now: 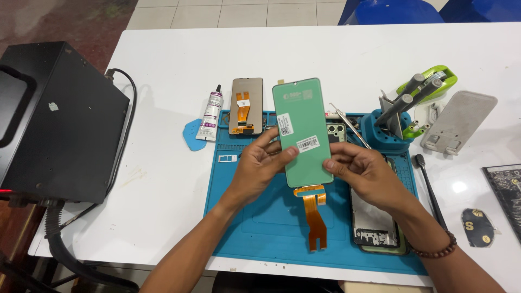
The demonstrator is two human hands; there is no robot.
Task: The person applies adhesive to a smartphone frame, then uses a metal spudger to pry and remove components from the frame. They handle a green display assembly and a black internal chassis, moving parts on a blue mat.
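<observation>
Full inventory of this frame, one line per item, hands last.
phone screen panel: 1, green film, orange flex tail, held above mat
work mat: 1, blue, table centre
old screen panel: 1, grey-brown, mat's top edge
glue tube: 1, white, black tip, left of mat
pick: 1, blue, by tube
phone frame: 1, dark, mat's right side
tool stand: 1, blue, mat's top right
black box: 1, table's left
table: 1, white
left hand: panel's left edge
right hand: panel's right edge
</observation>
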